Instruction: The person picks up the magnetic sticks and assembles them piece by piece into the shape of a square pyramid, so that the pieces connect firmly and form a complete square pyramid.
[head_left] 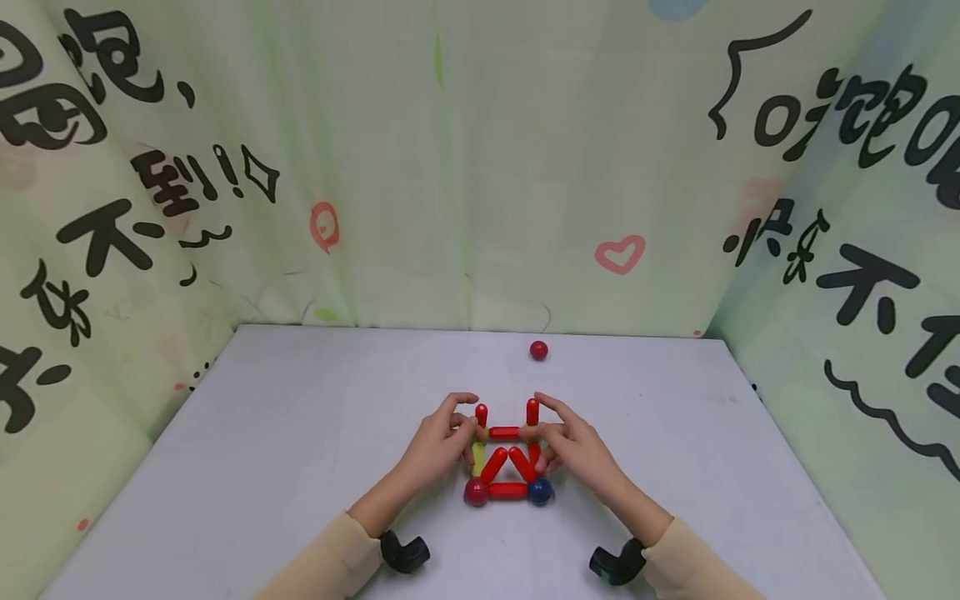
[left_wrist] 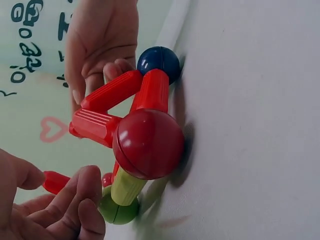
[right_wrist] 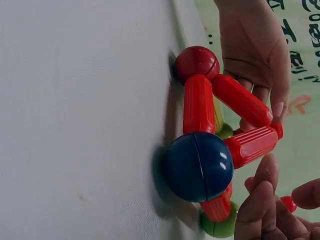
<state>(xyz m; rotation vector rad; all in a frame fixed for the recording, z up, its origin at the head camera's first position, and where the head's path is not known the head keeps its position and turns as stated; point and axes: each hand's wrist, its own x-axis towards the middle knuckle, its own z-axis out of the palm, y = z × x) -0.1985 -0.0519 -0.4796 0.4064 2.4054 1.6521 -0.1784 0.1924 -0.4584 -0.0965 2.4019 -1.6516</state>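
Observation:
A frame of magnetic rods and balls stands on the table, with a red ball (head_left: 476,492) and a blue ball (head_left: 540,490) at its near corners. A red rod (head_left: 508,491) joins these two. Two near rods lean inward, their tips close together. Green balls (left_wrist: 119,212) form the far corners. My left hand (head_left: 441,435) holds the far-left upright red rod (head_left: 482,412), index fingertip at its top, thumb lower down. On the other side, my right hand (head_left: 576,446) holds the far-right upright red rod (head_left: 532,410) the same way. A yellow-green rod (head_left: 478,457) runs along the left side.
A loose red ball (head_left: 538,350) lies behind the frame near the back edge of the white table (head_left: 337,392). Patterned curtains (head_left: 510,167) hang behind and along both sides. Black wrist bands (head_left: 405,552) sit on both forearms.

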